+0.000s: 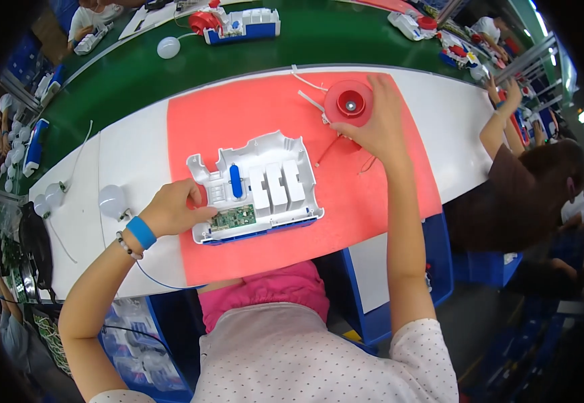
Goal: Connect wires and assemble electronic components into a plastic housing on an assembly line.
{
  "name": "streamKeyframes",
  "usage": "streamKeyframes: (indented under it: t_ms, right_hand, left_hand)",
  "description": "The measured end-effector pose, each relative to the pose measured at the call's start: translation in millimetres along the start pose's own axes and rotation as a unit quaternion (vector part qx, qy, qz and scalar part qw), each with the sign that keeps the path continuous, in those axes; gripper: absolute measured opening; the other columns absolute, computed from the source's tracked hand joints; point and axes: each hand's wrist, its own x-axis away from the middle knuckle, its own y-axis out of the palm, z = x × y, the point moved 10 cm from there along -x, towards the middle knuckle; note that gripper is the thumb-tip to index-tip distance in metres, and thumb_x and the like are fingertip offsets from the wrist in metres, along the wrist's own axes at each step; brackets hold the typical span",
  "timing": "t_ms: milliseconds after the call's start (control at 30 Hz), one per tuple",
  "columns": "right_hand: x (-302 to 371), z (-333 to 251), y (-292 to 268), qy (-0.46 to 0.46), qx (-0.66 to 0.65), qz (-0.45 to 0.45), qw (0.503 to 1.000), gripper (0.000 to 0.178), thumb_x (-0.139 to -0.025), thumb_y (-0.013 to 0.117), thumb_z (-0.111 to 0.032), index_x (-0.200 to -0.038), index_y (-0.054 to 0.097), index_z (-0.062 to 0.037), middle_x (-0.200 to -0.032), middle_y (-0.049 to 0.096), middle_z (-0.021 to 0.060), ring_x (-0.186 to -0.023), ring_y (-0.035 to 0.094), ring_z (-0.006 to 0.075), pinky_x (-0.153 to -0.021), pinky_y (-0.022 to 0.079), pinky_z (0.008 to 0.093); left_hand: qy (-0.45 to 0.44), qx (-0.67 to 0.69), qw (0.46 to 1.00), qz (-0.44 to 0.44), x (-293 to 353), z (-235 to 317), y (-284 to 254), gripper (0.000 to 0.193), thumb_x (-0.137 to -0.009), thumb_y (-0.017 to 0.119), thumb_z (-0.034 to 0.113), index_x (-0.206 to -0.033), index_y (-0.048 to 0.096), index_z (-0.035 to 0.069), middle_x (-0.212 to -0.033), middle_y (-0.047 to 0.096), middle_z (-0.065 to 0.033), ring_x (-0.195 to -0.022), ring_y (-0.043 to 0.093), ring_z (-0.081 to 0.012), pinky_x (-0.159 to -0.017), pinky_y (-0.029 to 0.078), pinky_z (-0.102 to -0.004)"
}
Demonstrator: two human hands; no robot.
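A white plastic housing (244, 152) with a blue lower edge lies open side up in front of me. Inside it are a blue capsule-shaped part (235, 181), several upright white blocks (276, 189) and a green circuit board (233, 217) near the front left corner. My left hand (173, 207) grips the housing's left side, its thumb beside the circuit board's end. At the far right of the mat, my right hand (381, 127) is closed on a red round part (336, 101) with a cup-shaped centre. Thin wires trail from that part.
A salmon-coloured mat (265, 258) covers the middle of the white table. White bulbs (111, 201) with wires lie at left. Beyond runs a green conveyor (319, 41) carrying a part-built unit (241, 28). Blue bins (440, 269) stand below; a co-worker (530, 181) is at right.
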Motion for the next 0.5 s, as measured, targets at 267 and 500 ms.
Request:
streamKeyframes:
  t_ms: [267, 500]
  right_hand:
    - [-1.6, 25.5, 56.4, 0.093, -0.048, -0.115, 0.988, 0.091, -0.048, 0.079, -0.027, -0.124, 0.037, -0.0004, -0.115, 0.044, 0.0165, -0.101, 0.05, 0.0294, -0.082, 0.046, 0.0351]
    - [-32.6, -38.4, -8.8, -0.027, -0.199, 0.048, 0.978, 0.087, -0.049, 0.079, -0.025, -0.123, 0.039, -0.0004, -0.109, 0.047, 0.0143, -0.101, 0.05, 0.0266, -0.082, 0.046, 0.0327]
  left_hand:
    - [0.088, -0.014, 0.977, 0.191, 31.2, 5.3, -52.1, 0.023, -0.073, 0.066, 0.017, -0.081, 0.053, 0.0, -0.077, 0.058, -0.0097, -0.07, 0.056, -0.0175, -0.063, 0.046, -0.0277]
    - [0.167, 0.022, 0.954, 0.25, 39.3, 30.3, -80.7, 0.021, -0.075, 0.064, 0.016, -0.084, 0.054, 0.0, -0.079, 0.058, -0.0075, -0.07, 0.056, -0.016, -0.066, 0.045, -0.0263]
